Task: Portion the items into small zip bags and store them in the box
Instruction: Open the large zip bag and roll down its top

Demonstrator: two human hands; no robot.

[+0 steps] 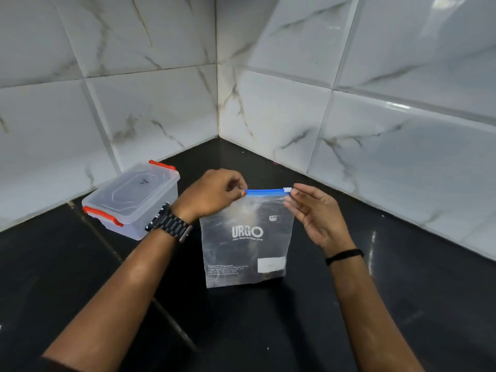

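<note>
Blk watch point(169, 224) L, blk band point(344, 256) R

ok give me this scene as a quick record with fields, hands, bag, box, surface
left hand: pinches the left end of the zip bag's top
right hand: fingertips at the white slider, right end of the blue zip strip
zip bag: clear, printed URGO, held upright
box: clear, lid on, orange latches, left of the bag
surface: black counter, tiled corner
</note>
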